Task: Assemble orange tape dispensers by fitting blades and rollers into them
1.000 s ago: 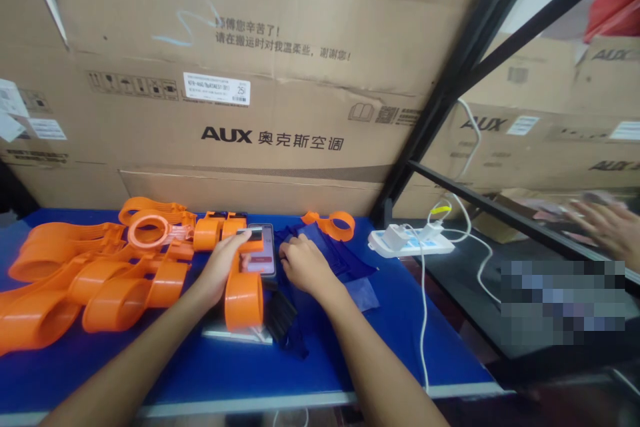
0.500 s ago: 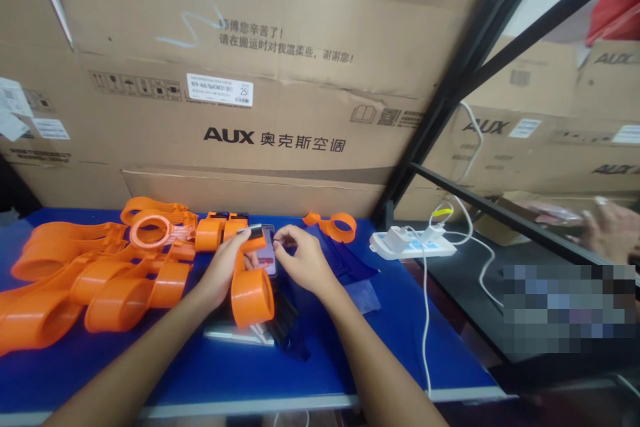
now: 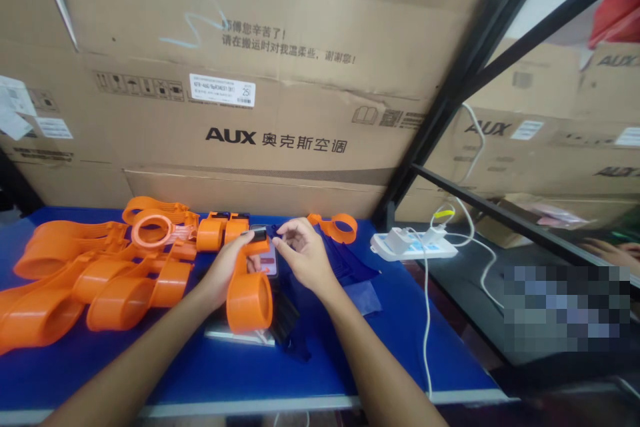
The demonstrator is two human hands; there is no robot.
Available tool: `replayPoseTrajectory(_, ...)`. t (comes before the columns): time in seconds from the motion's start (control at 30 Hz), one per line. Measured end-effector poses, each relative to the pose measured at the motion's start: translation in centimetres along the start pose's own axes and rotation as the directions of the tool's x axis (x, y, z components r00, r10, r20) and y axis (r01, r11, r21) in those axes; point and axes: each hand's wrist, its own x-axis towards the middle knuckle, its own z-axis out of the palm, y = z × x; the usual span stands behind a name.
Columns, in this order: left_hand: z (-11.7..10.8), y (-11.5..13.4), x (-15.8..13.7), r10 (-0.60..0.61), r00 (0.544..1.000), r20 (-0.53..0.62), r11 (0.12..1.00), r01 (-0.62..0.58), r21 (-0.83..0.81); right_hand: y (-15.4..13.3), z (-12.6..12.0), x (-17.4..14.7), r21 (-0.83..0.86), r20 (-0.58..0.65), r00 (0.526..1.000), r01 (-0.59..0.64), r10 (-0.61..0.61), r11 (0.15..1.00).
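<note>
Blue counter (image 3: 320, 380) in front of me, pale front edge. My left hand (image 3: 227, 267) grips an orange ring-ended piece (image 3: 245, 303), black part at its top, ring hanging toward me. Right hand (image 3: 303, 257) is just beside it, fingers curled, thumb and index close; can't tell if they pinch anything. Phone (image 3: 271, 261) lies between the hands, partly hidden. Orange pieces (image 3: 107, 300) piled to the left; dark blue material (image 3: 345, 267) to the right, translucent sheet (image 3: 364, 298) near it. Farther: one more orange ring (image 3: 334, 232), then a power strip (image 3: 413, 252) with two white plugs seated in it. Past the black frame (image 3: 435, 120), a small carton (image 3: 517, 210) with pinkish plastic-looking stuff (image 3: 560, 219); can't tell if in it or on it. Back: big AUX carton (image 3: 280, 107), contents hidden. More AUX cartons (image 3: 530, 87) behind right, contents hidden too.
</note>
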Motion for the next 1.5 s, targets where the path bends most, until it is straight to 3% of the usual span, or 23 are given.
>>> replayPoseTrajectory(0.17,0.1,-0.1,0.0,0.057,0.998,-0.014,0.998,-0.057,0.029,-0.5,0.0,-0.1,0.116,-0.002,1.0,-0.028,0.029,0.993)
replayPoseTrajectory(0.33,0.7,0.0,-0.5,0.115,0.993,0.001,0.991,-0.115,0.062,-0.8,-0.1,-0.3,0.17,0.094,0.995,-0.044,0.028,0.985)
replayPoseTrajectory(0.6,1.0,0.2,-1.0,0.171,0.985,0.021,0.982,-0.172,0.076,-0.4,-0.2,-0.5,-0.111,0.07,0.997,0.035,-0.027,0.993)
replayPoseTrajectory(0.9,0.0,-0.5,-0.1,0.242,0.969,-0.042,0.955,-0.23,0.189,-0.6,0.3,-1.0,-0.038,0.15,0.989,0.005,0.001,0.999)
replayPoseTrajectory(1.07,-0.7,-0.3,0.2,0.267,0.963,-0.045,0.933,-0.247,0.261,-1.2,0.4,-1.2,-0.173,0.184,0.983,0.063,-0.03,0.983)
replayPoseTrajectory(1.33,-0.7,0.1,0.1,0.276,0.96,-0.037,0.921,-0.254,0.296,-1.8,1.1,-1.6,-0.146,0.102,0.995,-0.003,0.018,0.989)
replayPoseTrajectory(1.5,-0.2,0.2,-0.2,0.273,0.962,-0.032,0.92,-0.251,0.301,-2.3,0.8,-1.5,-0.273,0.117,0.992,0.074,-0.043,0.959)
